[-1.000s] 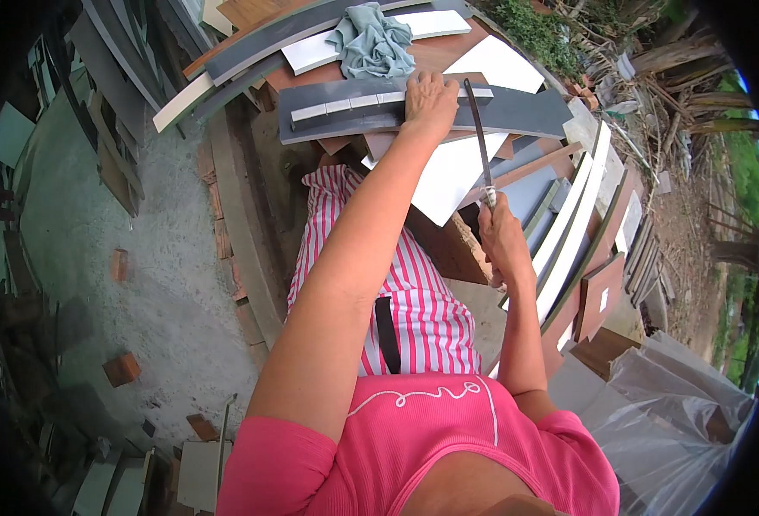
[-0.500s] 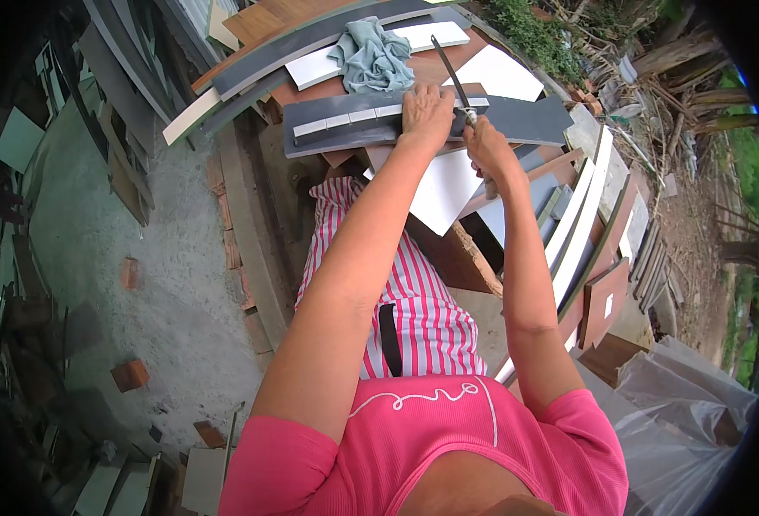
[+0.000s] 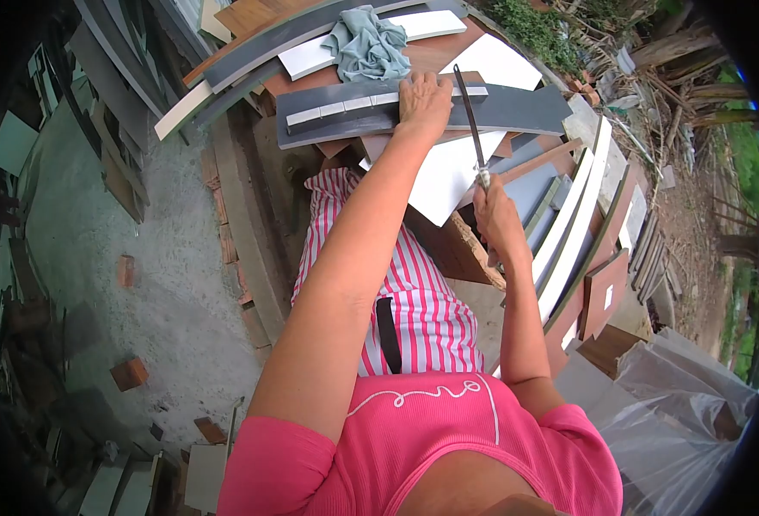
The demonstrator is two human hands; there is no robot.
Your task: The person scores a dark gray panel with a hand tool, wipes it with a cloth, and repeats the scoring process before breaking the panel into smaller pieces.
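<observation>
My left hand (image 3: 424,105) presses down on a pale, narrow strip (image 3: 345,107), its fingers curled over the far side. Dark cross lines divide the strip into short sections. Beneath it lies a dark grey board (image 3: 525,107), on top of the stacked panels. In my right hand (image 3: 500,219) is a narrow-bladed handsaw (image 3: 470,116), gripped by its handle. Its long blade points away from me, right of my left hand and across the board's near edge. The teeth are too small to make out. A white panel (image 3: 444,182) sticks out below the board.
A crumpled grey-green cloth (image 3: 369,45) lies on panels behind the strip. Long white and brown boards (image 3: 573,228) lean at the right, near clear plastic sheeting (image 3: 680,413). Loose bricks (image 3: 129,374) lie on the concrete floor at left. Shrubs and debris border the far right.
My right hand has drawn the handsaw back toward me, so its blade now extends over the near edge of the board. My left hand stays on the strip.
</observation>
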